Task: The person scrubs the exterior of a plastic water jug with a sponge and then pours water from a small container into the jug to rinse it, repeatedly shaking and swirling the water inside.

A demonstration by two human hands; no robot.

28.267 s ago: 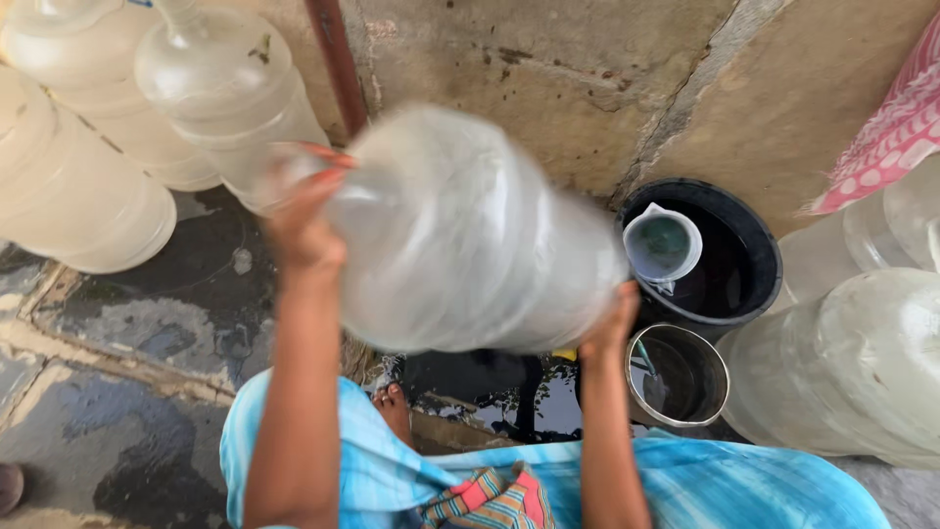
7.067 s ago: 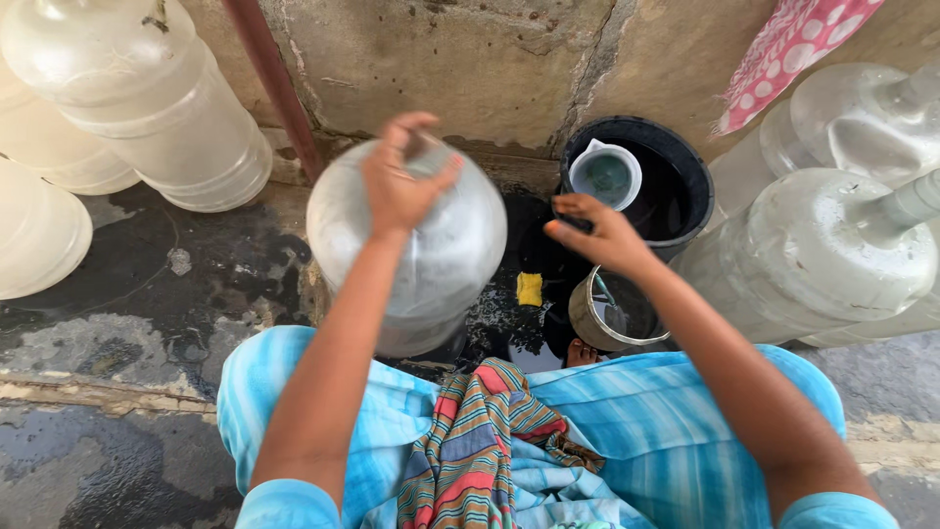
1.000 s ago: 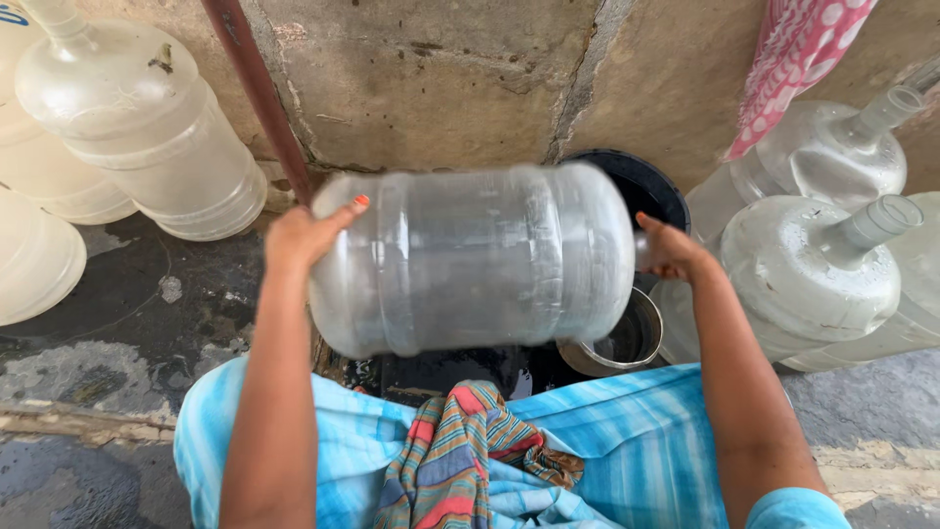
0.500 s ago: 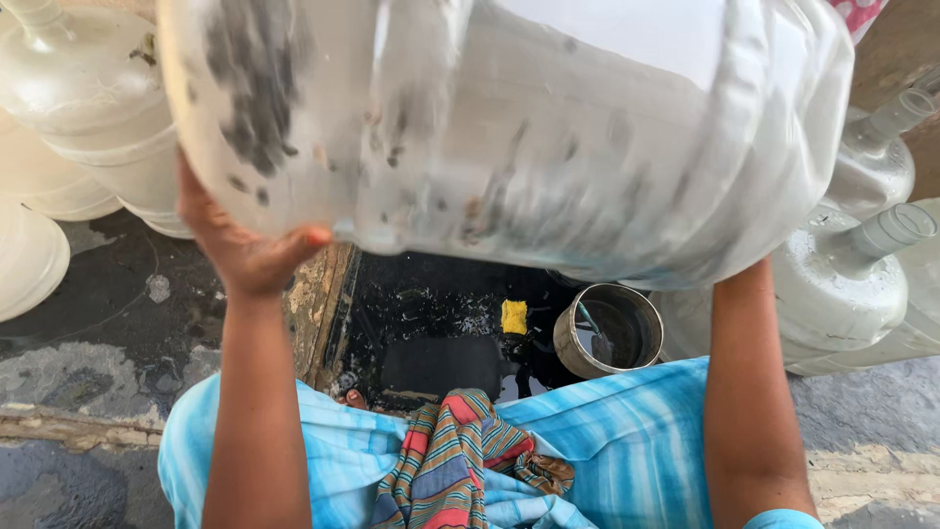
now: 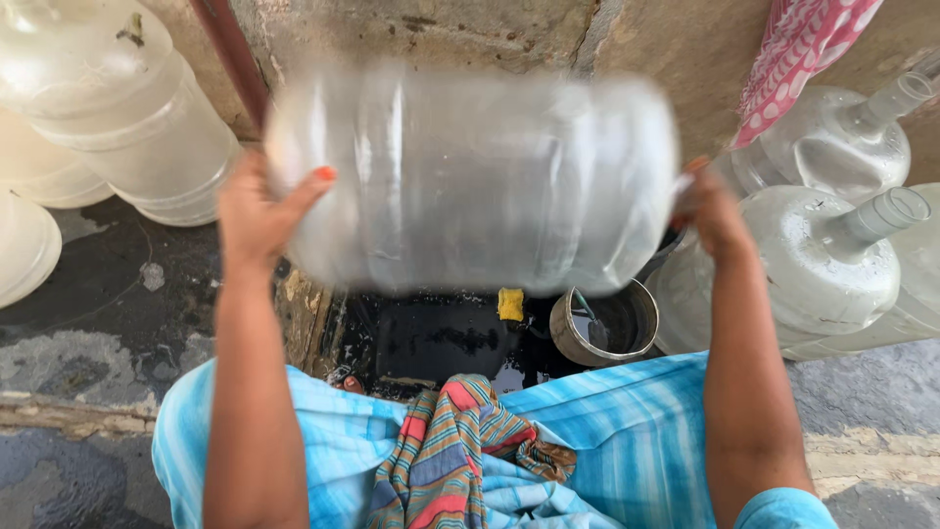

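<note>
head view: my left hand and right hand clasp the clear water jug sideways by its ends above a metal pot.

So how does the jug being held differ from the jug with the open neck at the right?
The held jug lies sideways in the air, gripped by the left hand and right hand; the right-side jug rests on the ground, untouched. The held jug is motion-blurred and clearer; the right-side jug looks sharp and whiter. Both are large ribbed plastic water jugs.

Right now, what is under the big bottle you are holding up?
Under the bottle lie wet dark ground, a yellow sponge and a metal pot holding water. The bottle hides most of the black bucket behind.
</note>
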